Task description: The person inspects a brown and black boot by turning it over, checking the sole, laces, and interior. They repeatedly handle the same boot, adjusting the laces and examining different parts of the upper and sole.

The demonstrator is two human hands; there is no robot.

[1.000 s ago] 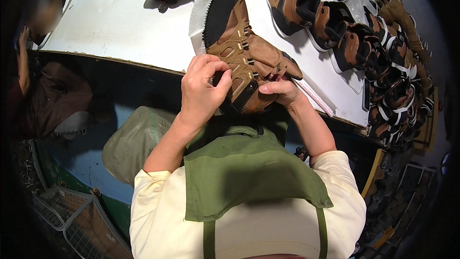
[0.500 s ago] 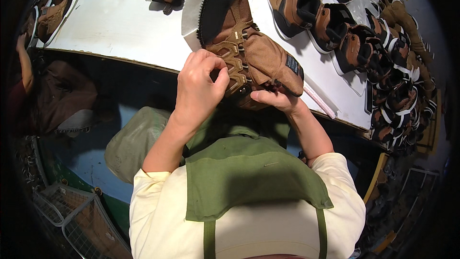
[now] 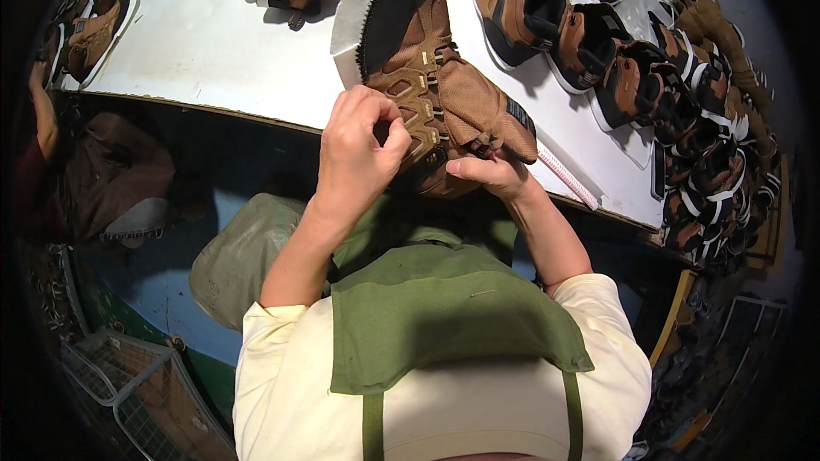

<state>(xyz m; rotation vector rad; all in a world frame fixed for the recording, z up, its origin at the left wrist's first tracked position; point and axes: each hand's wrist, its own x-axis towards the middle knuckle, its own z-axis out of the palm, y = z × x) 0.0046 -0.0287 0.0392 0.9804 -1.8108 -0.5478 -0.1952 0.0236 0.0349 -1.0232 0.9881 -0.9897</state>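
Pinches left hand together by the eyelet strip and clamps right hand on a brown boot aimed lengthwise away, toe slightly left.

Light seems to fall from above, strongest on the flat white tabletop, which looks almost washed out. The brown-and-black lace-up boot shows crisp stitching, its lower part darkly shaded. A broad soft shadow crosses the green cloth apron. Below, the smooth blue floor lies dim. Fisheye distortion bends the tabletop's edge; corners fade to black.
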